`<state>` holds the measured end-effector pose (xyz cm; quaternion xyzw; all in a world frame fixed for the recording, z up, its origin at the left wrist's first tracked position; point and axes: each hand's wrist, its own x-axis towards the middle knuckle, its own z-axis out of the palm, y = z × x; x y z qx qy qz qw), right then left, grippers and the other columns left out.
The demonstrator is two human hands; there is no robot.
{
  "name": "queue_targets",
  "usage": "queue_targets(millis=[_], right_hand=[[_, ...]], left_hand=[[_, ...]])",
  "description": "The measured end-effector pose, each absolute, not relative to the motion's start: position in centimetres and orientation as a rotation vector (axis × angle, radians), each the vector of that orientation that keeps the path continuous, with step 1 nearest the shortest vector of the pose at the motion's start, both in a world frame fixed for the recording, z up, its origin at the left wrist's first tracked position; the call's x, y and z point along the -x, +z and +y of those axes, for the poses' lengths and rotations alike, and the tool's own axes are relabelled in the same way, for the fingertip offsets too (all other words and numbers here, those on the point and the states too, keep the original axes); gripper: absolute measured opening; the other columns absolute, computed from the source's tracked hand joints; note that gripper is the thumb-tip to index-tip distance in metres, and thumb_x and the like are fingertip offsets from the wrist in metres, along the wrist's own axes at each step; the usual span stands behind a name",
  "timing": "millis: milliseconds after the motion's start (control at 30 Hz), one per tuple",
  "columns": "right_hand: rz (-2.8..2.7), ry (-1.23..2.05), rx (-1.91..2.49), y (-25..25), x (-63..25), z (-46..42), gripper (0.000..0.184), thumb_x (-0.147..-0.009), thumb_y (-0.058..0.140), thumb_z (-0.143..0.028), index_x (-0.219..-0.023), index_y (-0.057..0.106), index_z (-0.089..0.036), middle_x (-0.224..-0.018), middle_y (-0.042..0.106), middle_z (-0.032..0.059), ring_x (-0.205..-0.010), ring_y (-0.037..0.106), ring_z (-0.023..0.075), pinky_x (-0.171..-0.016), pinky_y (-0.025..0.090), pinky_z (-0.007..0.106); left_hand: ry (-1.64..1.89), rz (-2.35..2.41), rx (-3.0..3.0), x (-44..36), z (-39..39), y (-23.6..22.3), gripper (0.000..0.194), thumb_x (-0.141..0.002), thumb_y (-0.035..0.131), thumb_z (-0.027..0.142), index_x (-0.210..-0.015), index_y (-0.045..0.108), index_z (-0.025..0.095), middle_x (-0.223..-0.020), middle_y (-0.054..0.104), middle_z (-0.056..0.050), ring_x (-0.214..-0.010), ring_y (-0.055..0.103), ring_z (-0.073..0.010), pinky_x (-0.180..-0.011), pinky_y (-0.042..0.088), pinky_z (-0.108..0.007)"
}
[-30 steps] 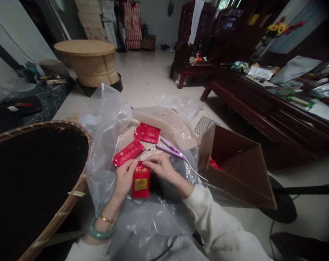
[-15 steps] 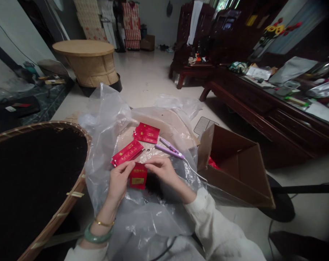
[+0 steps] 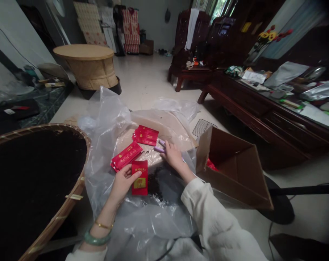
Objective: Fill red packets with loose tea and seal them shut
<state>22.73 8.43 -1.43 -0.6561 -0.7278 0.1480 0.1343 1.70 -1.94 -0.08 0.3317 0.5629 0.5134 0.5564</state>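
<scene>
My left hand (image 3: 123,182) pinches a small red packet (image 3: 140,184) by its left edge, the thumb on its printed front with a gold label. My right hand (image 3: 173,156) has its fingers curled round a purple hair straightener (image 3: 159,149), whose jaws stick out apart past the fingertips; most of its body is hidden under the hand. Just beyond my left hand lies a stack of red packets (image 3: 127,155), and a second fanned pile of red packets (image 3: 146,135) lies farther back. Loose dark leaves (image 3: 155,185) are on the plastic beside the held packet.
Clear plastic sheeting (image 3: 107,108) drapes over the work surface. On the left stands a wide woven basket (image 3: 79,174) filled with dark material. An open cardboard box (image 3: 235,166) with something red inside is on the right, before a cluttered dark wooden table (image 3: 262,108).
My right hand has let go of the packet's top edge and moved up and right onto the hair straightener. The packet, in my left hand alone, is slightly lower and more upright.
</scene>
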Motion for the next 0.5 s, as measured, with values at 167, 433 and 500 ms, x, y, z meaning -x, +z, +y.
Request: queue_targets(millis=[167,433,500], right_hand=[[-2.091,0.613,1.786,-0.7,-23.7,8.4,0.047,-0.093,0.057,-0.025,-0.135,0.053,-0.006,-0.123,0.059,0.0222,-0.11,0.058,0.0292,-0.094,0.046,0.04],[-2.083,1.306,0.885,3.0,-22.0,5.5,0.04,-0.079,0.074,-0.04,-0.111,0.072,-0.017,-0.104,0.072,0.0062,-0.091,0.065,0.0219,-0.08,0.049,0.031],[-2.083,1.306,0.848,3.3,-21.2,5.3,0.031,-0.084,0.069,-0.038,-0.107,0.074,-0.018,-0.095,0.073,0.0043,-0.084,0.065,0.0197,-0.075,0.048,0.028]], left_hand=[[1.26,1.353,-0.667,-1.6,-1.7,-0.3,0.057,-0.042,0.089,0.043,-0.086,0.068,0.013,-0.088,0.075,-0.008,-0.08,0.07,-0.0217,-0.072,0.056,-0.029],[1.201,1.339,-0.766,-1.9,-1.4,0.2,0.061,-0.044,0.089,0.046,-0.092,0.072,0.012,-0.086,0.075,-0.009,-0.085,0.071,-0.0266,-0.077,0.057,-0.035],[1.189,1.34,-0.787,-1.9,-1.6,0.4,0.058,-0.045,0.089,0.045,-0.09,0.073,0.013,-0.088,0.076,-0.009,-0.085,0.071,-0.0264,-0.078,0.057,-0.035]])
